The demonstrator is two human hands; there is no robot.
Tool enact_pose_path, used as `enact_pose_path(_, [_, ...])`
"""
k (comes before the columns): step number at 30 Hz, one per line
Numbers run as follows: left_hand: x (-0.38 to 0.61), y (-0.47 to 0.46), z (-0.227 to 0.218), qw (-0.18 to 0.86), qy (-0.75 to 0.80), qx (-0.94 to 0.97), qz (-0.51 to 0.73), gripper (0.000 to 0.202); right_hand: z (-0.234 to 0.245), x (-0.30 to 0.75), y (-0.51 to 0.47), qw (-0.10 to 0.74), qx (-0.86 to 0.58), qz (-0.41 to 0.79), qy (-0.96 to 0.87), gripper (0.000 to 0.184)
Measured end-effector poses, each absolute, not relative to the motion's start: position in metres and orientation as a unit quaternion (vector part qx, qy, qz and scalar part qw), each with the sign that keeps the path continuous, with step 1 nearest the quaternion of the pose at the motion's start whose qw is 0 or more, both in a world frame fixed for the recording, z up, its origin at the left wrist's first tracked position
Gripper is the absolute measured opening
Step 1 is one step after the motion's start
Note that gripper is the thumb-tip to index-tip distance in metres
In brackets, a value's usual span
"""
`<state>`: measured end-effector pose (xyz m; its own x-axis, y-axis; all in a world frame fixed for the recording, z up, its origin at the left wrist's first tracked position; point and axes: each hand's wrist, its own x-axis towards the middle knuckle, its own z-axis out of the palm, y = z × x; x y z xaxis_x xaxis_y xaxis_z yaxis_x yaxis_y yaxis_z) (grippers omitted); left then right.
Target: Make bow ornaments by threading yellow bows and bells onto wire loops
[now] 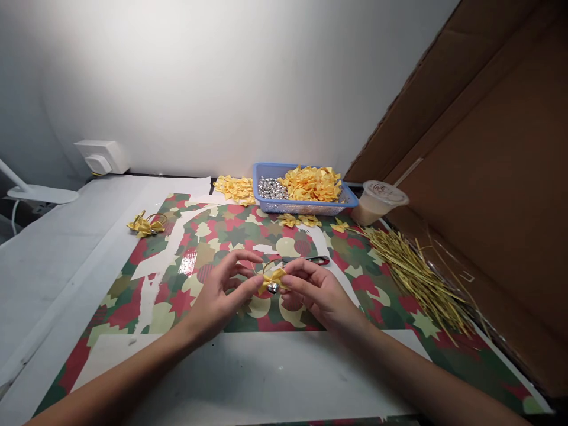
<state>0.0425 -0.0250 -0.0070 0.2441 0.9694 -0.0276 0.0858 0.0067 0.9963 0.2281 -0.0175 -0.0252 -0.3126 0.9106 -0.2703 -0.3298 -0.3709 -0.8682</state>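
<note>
Well, the small yellow bow (273,281) is held just above the middle of the patterned paper (168,302), between both hands. The left hand (217,296) curves its fingers (242,257) in a narrow arc, with the thumb against the bow's left side. The right hand (319,293) pinches the bow's right side narrowly between thumb and fingers. A silver bell (273,288) sits at the bow's centre, and a thin gold wire loop (270,265) rises behind it. The bow looks light and soft, its ribbon likely to crease under a hard squeeze, while the wire seems thin and springy. The bell is the one hard part, so the gathered centre beside it looks like the steadiest place to hold. Just beyond the hands lie dark scissors (307,260) with a red handle. Farther off stand a blue basket (306,207) of silver bells and yellow bows and a plastic cup (377,202). A bundle of gold straws (412,278) lies to the right, and another bow (144,225) lies to the left.
</note>
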Motion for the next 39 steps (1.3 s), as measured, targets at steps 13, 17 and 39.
enact_pose_path(13, [0.047, -0.027, -0.008, 0.570, 0.432, 0.568, 0.407, 0.026, -0.030, 0.225, -0.018, 0.417, -0.372, 0.734, -0.386, 0.033])
enact_pose_path(17, [0.043, -0.020, -0.012, 0.590, 0.447, 0.514, 0.433, 0.030, -0.029, 0.224, -0.015, 0.468, -0.360, 0.690, -0.419, 0.032])
enact_pose_path(39, [-0.139, -0.004, 0.012, 0.146, 0.705, 0.478, 0.503, 0.049, -0.044, 0.228, -0.008, 0.506, -0.430, 0.451, -0.596, 0.046])
